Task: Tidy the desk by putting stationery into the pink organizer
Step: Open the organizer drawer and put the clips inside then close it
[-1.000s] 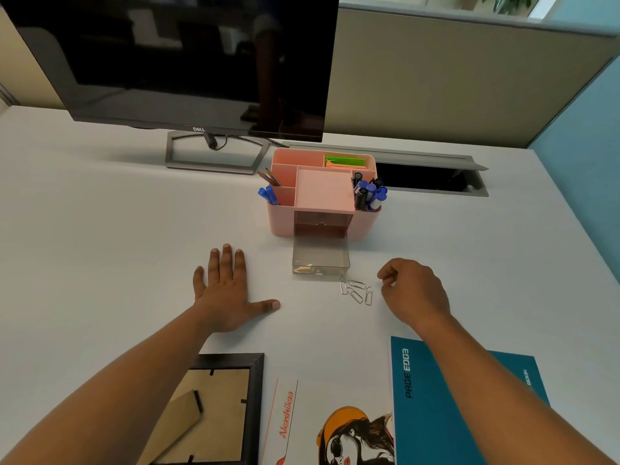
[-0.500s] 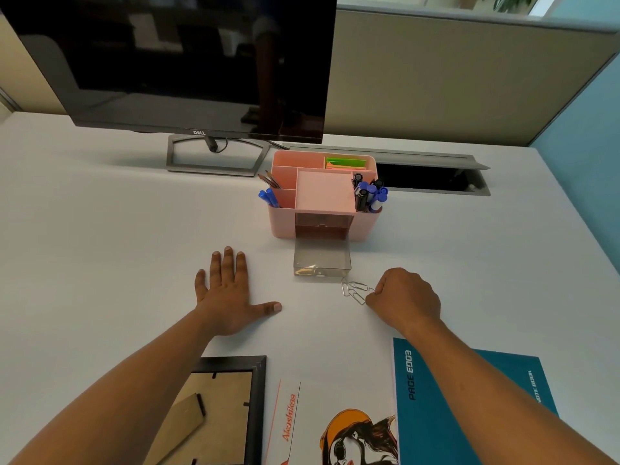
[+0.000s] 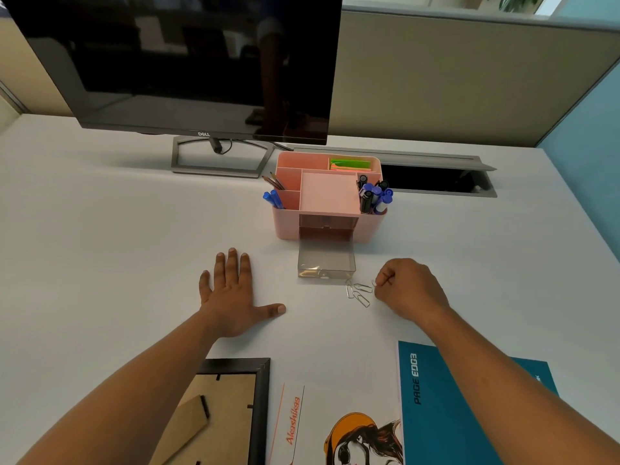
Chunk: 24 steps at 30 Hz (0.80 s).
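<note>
The pink organizer [image 3: 285, 226] stands mid-desk, holding blue pens, pencils, markers and green sticky notes. Its clear drawer [image 3: 326, 263] is pulled out toward me, with a small item at its front edge. Three silver paper clips [image 3: 360, 292] lie on the desk just right of the drawer's front. My right hand [image 3: 411, 286] rests beside them with curled fingers, pinching the end of a fourth paper clip [image 3: 373, 283] at its fingertips. My left hand [image 3: 231, 293] lies flat on the desk, left of the drawer, holding nothing.
A black monitor [image 3: 188, 62] on a grey stand sits behind the organizer. An open cable hatch [image 3: 436, 179] is at the back right. Near me lie a picture frame [image 3: 231, 411] face down, a printed sheet [image 3: 335, 431] and a teal booklet [image 3: 446, 404].
My right hand slid left to the paper clips and closed its fingertips on the rightmost one. The left hand stayed flat in place.
</note>
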{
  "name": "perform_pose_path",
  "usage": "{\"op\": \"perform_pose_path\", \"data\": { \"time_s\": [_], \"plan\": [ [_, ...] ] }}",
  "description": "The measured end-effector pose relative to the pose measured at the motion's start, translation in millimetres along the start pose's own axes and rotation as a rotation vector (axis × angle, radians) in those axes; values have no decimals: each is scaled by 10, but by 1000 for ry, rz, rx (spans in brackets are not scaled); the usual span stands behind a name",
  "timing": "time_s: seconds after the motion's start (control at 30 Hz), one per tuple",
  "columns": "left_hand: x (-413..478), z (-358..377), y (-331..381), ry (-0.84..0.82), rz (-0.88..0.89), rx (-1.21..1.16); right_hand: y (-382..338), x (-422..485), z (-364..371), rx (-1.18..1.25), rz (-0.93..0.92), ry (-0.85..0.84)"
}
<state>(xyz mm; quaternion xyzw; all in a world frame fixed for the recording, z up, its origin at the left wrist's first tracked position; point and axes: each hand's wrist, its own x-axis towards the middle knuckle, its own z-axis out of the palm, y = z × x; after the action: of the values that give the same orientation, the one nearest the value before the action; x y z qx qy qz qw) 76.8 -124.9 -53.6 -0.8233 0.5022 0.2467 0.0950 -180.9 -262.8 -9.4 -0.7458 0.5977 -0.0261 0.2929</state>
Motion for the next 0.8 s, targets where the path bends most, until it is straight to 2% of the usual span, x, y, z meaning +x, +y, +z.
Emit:
{"op": "perform_pose_path", "data": {
  "time_s": [0.13,0.27,0.37,0.57,0.73,0.8],
  "plan": [
    [-1,-1,0,0,0,-7,-170,62,-29,137,-164,63],
    [-10,-8,3,0,0,-3,-398,127,-14,126,-279,123],
    [-6,-6,2,-5,0,-4,-533,190,37,93,-318,104],
    [6,6,-2,-7,-5,4,-555,241,26,110,-316,142],
    [12,12,-3,2,-3,-1,-292,178,-43,104,-225,218],
    [9,12,-4,4,-1,1,-178,140,-50,84,-173,195]
  ]
}}
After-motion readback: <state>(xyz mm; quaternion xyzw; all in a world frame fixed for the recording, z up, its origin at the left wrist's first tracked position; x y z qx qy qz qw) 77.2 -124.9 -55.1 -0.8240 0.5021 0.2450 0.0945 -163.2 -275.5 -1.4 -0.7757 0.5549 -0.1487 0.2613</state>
